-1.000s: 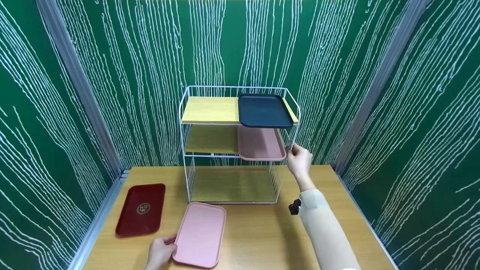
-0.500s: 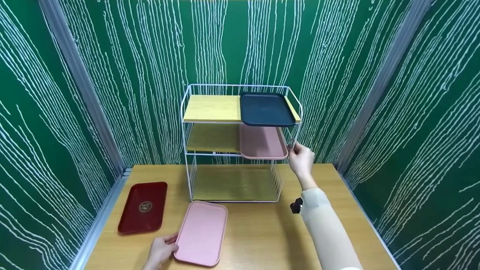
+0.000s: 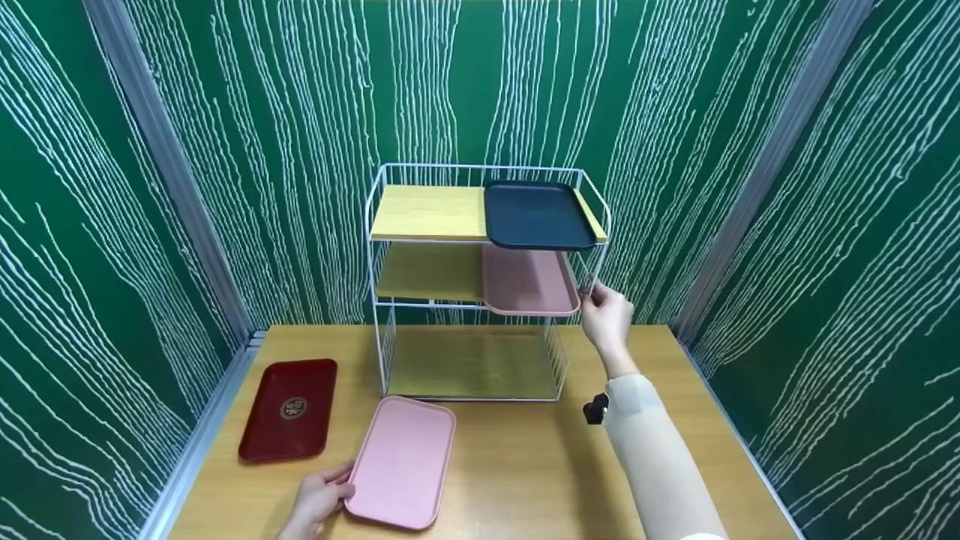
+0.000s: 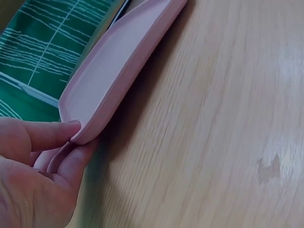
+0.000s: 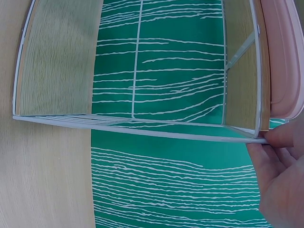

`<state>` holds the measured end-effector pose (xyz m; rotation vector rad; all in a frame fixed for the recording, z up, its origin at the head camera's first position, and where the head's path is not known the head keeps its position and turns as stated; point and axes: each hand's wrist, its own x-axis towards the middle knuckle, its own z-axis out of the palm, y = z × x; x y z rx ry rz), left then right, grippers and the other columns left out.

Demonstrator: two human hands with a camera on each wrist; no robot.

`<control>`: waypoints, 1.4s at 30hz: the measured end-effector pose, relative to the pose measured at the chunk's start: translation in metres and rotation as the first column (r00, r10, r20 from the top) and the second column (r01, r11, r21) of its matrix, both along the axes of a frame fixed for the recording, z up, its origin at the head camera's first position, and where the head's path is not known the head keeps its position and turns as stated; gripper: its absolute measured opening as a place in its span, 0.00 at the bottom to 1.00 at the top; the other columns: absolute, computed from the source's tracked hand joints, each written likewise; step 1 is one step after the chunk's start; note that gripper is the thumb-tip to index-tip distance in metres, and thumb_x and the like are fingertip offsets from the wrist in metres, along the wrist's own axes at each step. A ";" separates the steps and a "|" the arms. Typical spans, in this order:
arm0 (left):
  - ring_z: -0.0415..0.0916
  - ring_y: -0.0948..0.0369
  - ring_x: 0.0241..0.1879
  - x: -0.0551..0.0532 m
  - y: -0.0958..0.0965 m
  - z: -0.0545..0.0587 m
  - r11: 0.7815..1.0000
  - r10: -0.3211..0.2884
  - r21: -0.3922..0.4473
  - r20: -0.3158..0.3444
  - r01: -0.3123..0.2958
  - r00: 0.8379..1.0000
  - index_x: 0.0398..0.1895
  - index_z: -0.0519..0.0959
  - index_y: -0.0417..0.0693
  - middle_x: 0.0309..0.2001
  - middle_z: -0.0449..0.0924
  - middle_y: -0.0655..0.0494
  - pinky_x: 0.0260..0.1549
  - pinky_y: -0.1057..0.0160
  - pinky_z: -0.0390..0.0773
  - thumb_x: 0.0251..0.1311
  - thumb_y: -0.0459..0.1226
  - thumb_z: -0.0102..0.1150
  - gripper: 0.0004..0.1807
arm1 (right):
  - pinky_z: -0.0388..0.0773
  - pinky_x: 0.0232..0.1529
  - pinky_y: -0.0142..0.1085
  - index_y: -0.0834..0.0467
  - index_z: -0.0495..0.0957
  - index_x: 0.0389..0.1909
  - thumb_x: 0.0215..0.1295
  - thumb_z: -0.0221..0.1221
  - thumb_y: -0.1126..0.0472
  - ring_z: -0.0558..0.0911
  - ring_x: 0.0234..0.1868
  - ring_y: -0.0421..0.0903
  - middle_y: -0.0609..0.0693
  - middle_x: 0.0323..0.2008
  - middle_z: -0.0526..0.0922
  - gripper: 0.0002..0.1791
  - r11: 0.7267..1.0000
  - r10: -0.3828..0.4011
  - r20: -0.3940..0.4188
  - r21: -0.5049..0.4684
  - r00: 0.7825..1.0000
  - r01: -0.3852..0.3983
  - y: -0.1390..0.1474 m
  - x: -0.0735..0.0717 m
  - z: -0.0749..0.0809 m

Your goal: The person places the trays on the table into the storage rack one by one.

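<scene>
My left hand (image 3: pixel 316 499) pinches the near left corner of a pink tray (image 3: pixel 405 461) low in the head view. In the left wrist view, the thumb lies over that tray's (image 4: pixel 114 66) rim with fingers beneath, and a shadow runs along its edge. My right hand (image 3: pixel 609 319) grips the front right post of a white wire rack (image 3: pixel 373 300) at middle-shelf height. The right wrist view shows its thumb and fingers (image 5: pixel 280 135) pinching the wire. Beside that hand, a second pink tray (image 3: pixel 529 281) lies on the middle shelf, its front overhanging.
A dark blue tray (image 3: pixel 540 217) rests on the right of the rack's top shelf, jutting past the front edge. To the left, a dark red tray (image 3: pixel 289 420) with a gold emblem lies on the wooden table (image 3: pixel 510 465). Green white-lined walls (image 3: pixel 300 150) surround the table.
The head view has shifted slightly, so the rack and trays sit a little higher and further right in it. Both hands keep their holds.
</scene>
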<state>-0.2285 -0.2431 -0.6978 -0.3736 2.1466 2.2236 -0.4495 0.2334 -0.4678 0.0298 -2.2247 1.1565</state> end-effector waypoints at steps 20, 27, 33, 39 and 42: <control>0.77 0.41 0.66 -0.015 0.012 0.064 0.996 -0.026 0.077 -0.135 0.037 0.990 0.71 0.65 0.19 0.69 0.69 0.23 0.54 0.56 0.86 0.62 0.17 0.60 0.32 | 0.85 0.49 0.56 0.59 0.90 0.54 0.74 0.63 0.65 0.90 0.49 0.59 0.57 0.44 0.92 0.13 1.000 -0.005 0.019 0.006 1.000 0.005 0.002 -0.004 0.000; 0.80 0.43 0.63 -0.020 0.021 0.092 0.996 0.038 0.086 -0.149 -0.025 0.988 0.70 0.69 0.22 0.67 0.72 0.25 0.53 0.58 0.87 0.62 0.16 0.61 0.31 | 0.84 0.51 0.57 0.60 0.88 0.58 0.73 0.63 0.66 0.90 0.51 0.59 0.58 0.44 0.92 0.16 1.000 -0.011 0.004 0.005 1.000 0.011 0.001 -0.004 -0.002; 0.83 0.50 0.59 -0.022 0.025 0.112 0.993 0.079 0.104 -0.166 -0.062 0.983 0.69 0.71 0.23 0.66 0.74 0.26 0.51 0.59 0.88 0.63 0.16 0.61 0.29 | 0.84 0.52 0.57 0.60 0.89 0.56 0.73 0.63 0.66 0.90 0.51 0.59 0.58 0.44 0.92 0.15 1.000 -0.006 0.011 0.005 1.000 0.006 0.001 -0.004 -0.002; 0.84 0.55 0.56 -0.024 0.030 0.126 0.989 0.072 0.143 -0.183 -0.046 0.981 0.70 0.70 0.22 0.67 0.73 0.26 0.52 0.58 0.88 0.64 0.17 0.60 0.29 | 0.85 0.51 0.56 0.59 0.89 0.56 0.73 0.64 0.67 0.90 0.51 0.58 0.57 0.44 0.92 0.15 1.000 -0.005 0.018 0.005 1.000 0.005 0.001 -0.005 -0.002; 0.85 0.56 0.55 -0.026 0.034 0.132 0.984 0.075 0.173 -0.192 -0.041 0.978 0.70 0.70 0.23 0.67 0.73 0.26 0.53 0.58 0.87 0.64 0.17 0.60 0.30 | 0.84 0.51 0.57 0.60 0.89 0.56 0.73 0.63 0.68 0.90 0.51 0.59 0.58 0.44 0.92 0.15 1.000 -0.005 0.018 0.010 1.000 0.005 0.001 -0.004 -0.002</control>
